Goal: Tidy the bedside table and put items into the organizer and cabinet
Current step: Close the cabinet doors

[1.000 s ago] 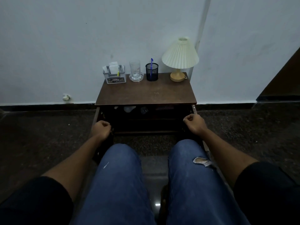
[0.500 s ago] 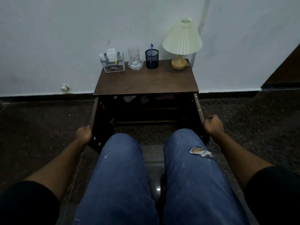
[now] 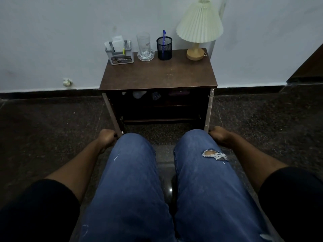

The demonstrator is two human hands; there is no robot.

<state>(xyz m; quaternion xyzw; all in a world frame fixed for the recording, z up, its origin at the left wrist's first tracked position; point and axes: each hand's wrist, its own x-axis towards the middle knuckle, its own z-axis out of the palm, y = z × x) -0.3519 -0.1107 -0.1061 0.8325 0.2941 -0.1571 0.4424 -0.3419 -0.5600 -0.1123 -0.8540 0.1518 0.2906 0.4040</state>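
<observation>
Reference: bedside table (image 3: 157, 74), set against the wall.

Back edge of its top, left to right:
- Grey organizer (image 3: 122, 57) at the left rear corner. White paper slips stand in its compartments, and a thin yellow item sits in the front slot.
- Glass (image 3: 143, 44), nothing in it that I can see, standing on a clear dish.
- Black mesh cup (image 3: 164, 49) holding one blue pen (image 3: 164, 36), upright.
- Lamp (image 3: 199, 23) at the right rear corner.

The cabinet under the top is open, with both doors swung out toward me. On the upper shelf I see a pale rounded item (image 3: 139, 93), a small item beside it and a flat purplish one further right. It is too dim to identify any of them. I cannot tell what the lower shelf holds.

Left hand (image 3: 106, 137): fingers curled round the free edge of the left door (image 3: 112, 116).
Right hand (image 3: 218, 135): fingers curled on the free edge of the right door (image 3: 209, 109), with the knee partly hiding the grip.
</observation>
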